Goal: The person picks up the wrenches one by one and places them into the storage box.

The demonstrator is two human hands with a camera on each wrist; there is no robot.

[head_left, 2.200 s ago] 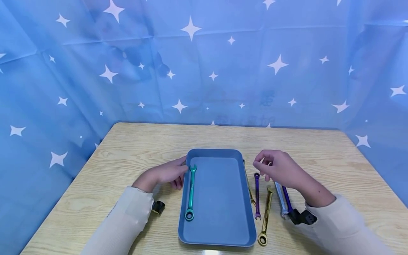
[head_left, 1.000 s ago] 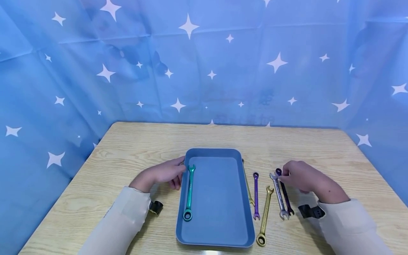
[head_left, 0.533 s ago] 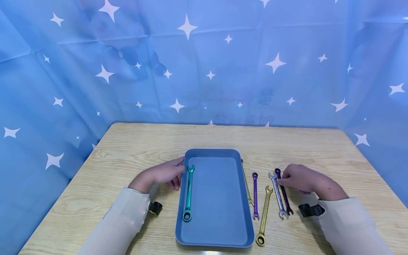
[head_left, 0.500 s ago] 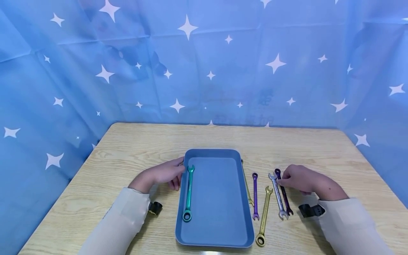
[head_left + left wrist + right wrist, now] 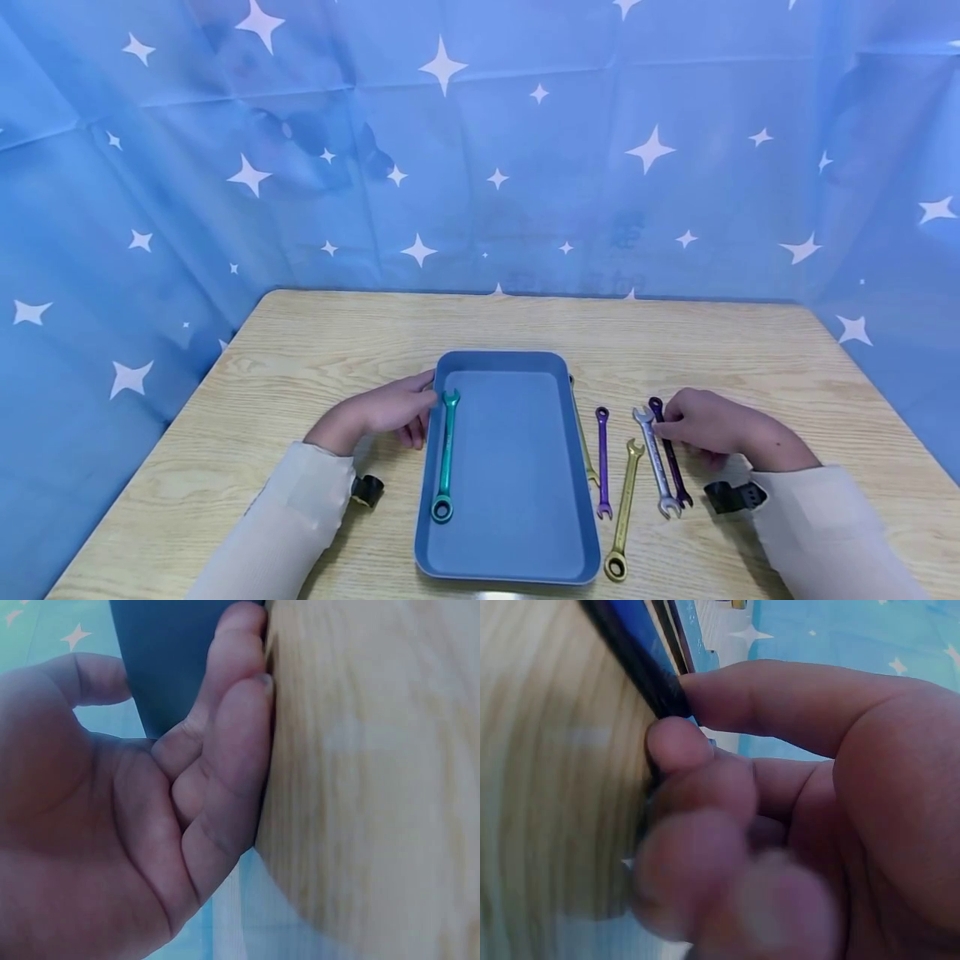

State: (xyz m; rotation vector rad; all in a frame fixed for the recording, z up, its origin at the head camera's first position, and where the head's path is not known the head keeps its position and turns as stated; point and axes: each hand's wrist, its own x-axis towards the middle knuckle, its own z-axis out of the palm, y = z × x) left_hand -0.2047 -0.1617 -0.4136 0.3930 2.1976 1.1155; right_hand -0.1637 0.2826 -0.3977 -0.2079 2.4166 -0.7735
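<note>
A blue rectangular tray [image 5: 517, 475] stands at the table's middle, a green wrench [image 5: 447, 458] lying along its left inner side. My left hand [image 5: 393, 410] holds the tray's left edge, thumb at the rim and fingers against the outer wall. To the right, my right hand [image 5: 708, 423] pinches a dark purple wrench [image 5: 672, 471] between thumb and index finger; it lies on the table. In the right wrist view, the fingers partly hide this dark wrench [image 5: 622, 652]. Close along its left side is a silver wrench [image 5: 657, 467].
Between tray and silver wrench lie a purple wrench [image 5: 603, 462] and a gold wrench [image 5: 626, 508]. A second gold wrench [image 5: 582, 433] sits against the tray's right wall, partly hidden. Behind the wooden table [image 5: 360, 333] hangs a blue star-patterned cloth [image 5: 480, 150].
My right hand has moved right and down from beside the purple wrench to the dark purple wrench, then stayed there. The left hand and tray have hardly moved.
</note>
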